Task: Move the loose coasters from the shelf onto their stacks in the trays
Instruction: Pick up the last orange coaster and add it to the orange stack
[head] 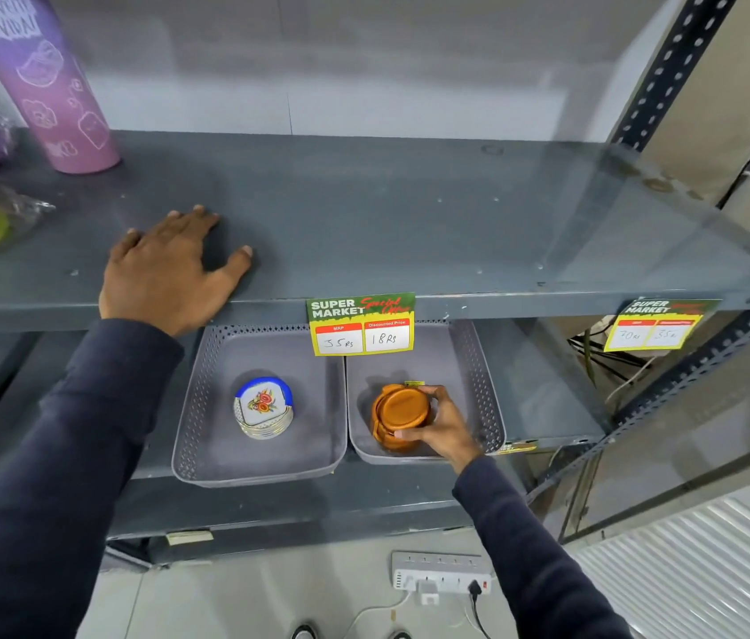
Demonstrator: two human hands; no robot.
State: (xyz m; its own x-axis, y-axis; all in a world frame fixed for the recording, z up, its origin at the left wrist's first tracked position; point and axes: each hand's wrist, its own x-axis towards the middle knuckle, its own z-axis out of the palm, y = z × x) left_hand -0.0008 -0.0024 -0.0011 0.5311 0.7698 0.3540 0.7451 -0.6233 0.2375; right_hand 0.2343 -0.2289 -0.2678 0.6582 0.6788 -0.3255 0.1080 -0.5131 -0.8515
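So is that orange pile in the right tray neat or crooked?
Crooked. The orange stack in the right tray has its top coasters offset from those below, with the right hand gripping its side.

Purple bottle (pixel 48 80), price tag (pixel 360 324)

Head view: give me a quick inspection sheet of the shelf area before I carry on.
Surface: upper shelf, no loose coasters seen.
Job's things: floral coaster stack in left tray; orange coaster stack in right tray.
Clutter: purple bottle, price tag.
Grippers: left hand flat on the shelf, empty; right hand grips the orange stack.
Cables: power strip with plugs on the floor.
Surroundings: slotted rack post.
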